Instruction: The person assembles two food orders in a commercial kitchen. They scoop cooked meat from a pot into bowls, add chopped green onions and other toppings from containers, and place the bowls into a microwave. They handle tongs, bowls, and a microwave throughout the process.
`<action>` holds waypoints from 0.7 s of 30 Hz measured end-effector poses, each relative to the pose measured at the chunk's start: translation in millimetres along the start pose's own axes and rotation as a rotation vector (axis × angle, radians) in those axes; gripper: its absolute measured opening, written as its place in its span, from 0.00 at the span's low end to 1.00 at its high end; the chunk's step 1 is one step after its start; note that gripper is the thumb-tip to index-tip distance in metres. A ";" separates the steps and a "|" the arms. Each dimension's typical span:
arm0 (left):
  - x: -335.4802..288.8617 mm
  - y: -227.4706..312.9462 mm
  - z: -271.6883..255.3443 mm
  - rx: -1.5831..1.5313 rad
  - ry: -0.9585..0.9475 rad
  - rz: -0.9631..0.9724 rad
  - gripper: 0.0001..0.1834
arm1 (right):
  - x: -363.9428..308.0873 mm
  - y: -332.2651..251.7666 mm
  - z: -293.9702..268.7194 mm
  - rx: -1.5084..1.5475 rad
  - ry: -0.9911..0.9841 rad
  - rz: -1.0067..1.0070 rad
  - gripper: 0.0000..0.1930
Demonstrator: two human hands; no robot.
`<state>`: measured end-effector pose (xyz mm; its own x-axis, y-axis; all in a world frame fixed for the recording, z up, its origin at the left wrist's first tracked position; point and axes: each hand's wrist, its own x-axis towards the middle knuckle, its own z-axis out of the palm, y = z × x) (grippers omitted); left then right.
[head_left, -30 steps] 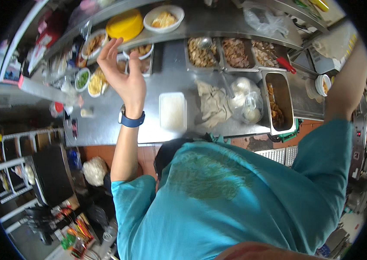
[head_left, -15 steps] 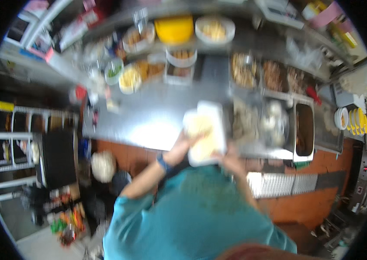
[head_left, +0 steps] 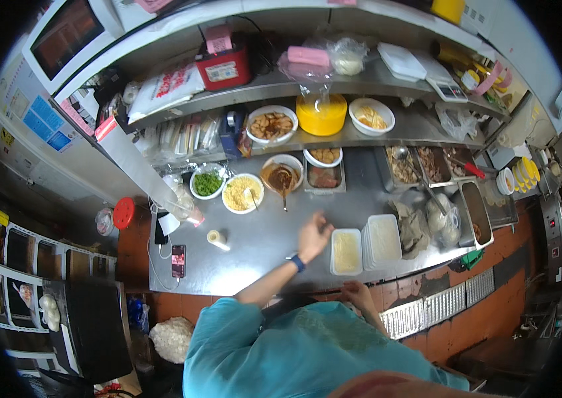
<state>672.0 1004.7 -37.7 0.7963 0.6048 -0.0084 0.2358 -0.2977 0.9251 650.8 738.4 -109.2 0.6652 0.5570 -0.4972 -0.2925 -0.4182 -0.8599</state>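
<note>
My left hand, with a dark band on its wrist, hovers above the steel counter. Its fingers are apart and loosely bent, with nothing in them. Just to its right sits a clear rectangular tub of pale yellow food. Against that tub's right side stands a stack of whitish rectangular tubs. By the counter's front edge, below the yellow-filled tub, my right hand is empty, its fingers loosely bent and apart. Ahead of my left hand is a bowl of dark sauce with a spoon in it.
Bowls of chopped greens and minced yellow food stand at the back left. A phone and a small pale cylinder lie nearer. Rightward are a grey cloth-like heap, a bagged white mass and metal pans.
Both hands have let go of the tubs they held near my body. The tubs now rest on the counter. My left hand is ahead of my right, which is back by the edge.
</note>
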 end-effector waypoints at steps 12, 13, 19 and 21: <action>292.0 265.9 -349.3 0.568 0.678 0.194 0.36 | 20.2 -93.1 80.5 0.072 -0.183 -0.381 0.02; 294.5 268.5 -348.9 0.578 0.641 0.271 0.31 | 23.9 -102.3 88.2 0.112 -0.235 -0.413 0.02; 211.8 215.9 -294.9 -0.119 0.443 0.796 0.07 | 29.4 -180.3 126.1 0.080 -0.102 -0.553 0.05; 142.2 162.7 -259.0 -0.177 0.235 0.612 0.09 | 37.6 -219.0 135.0 0.171 0.202 -0.786 0.08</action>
<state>679.3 1233.6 210.0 0.6104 0.5166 0.6004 -0.3294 -0.5238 0.7856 647.1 947.8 44.9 0.8254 0.4947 0.2720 0.2191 0.1633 -0.9619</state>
